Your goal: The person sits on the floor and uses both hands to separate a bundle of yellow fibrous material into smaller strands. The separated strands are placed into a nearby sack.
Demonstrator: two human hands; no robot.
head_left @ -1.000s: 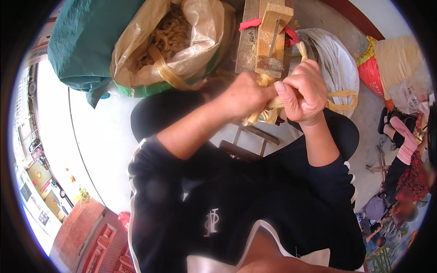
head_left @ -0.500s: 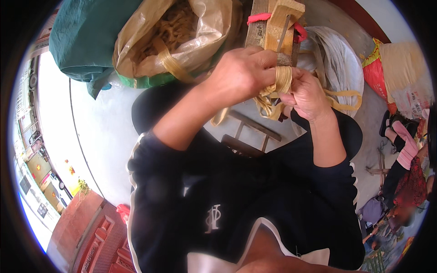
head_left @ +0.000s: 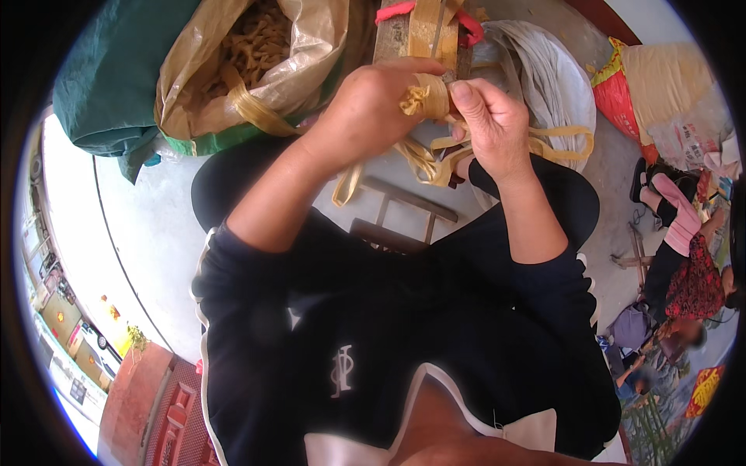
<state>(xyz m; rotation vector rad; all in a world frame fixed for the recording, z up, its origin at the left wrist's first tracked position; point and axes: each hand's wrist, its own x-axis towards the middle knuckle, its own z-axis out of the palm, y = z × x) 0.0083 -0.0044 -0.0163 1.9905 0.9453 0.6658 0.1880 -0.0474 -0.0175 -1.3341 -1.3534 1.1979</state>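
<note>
Both hands meet near the end of a wooden board (head_left: 395,43). My left hand (head_left: 365,113) is closed around a flat, yellowish strip (head_left: 431,97), which is wrapped in a band and ends in a crumpled knot. Its fingertips are mostly hidden behind the strip. Pressed close on the band's right side, my right hand (head_left: 497,128) pinches the strip between thumb and fingers. Loose loops of strip (head_left: 420,159) hang below the hands, and another loop (head_left: 571,144) sticks out to the right of my right hand.
A tan sack (head_left: 183,93) full of small yellowish pieces stands at the left, beside a dark green bag (head_left: 109,78). Red cloth (head_left: 396,11) ties a wooden block onto the board. A white sack (head_left: 556,78) lies at the right. Between my legs is a low wooden frame (head_left: 408,203). People sit far right.
The view has shifted, so the scene sits further left and higher. My right thumb has come up beside the band, and a crumpled knot now shows at its left.
</note>
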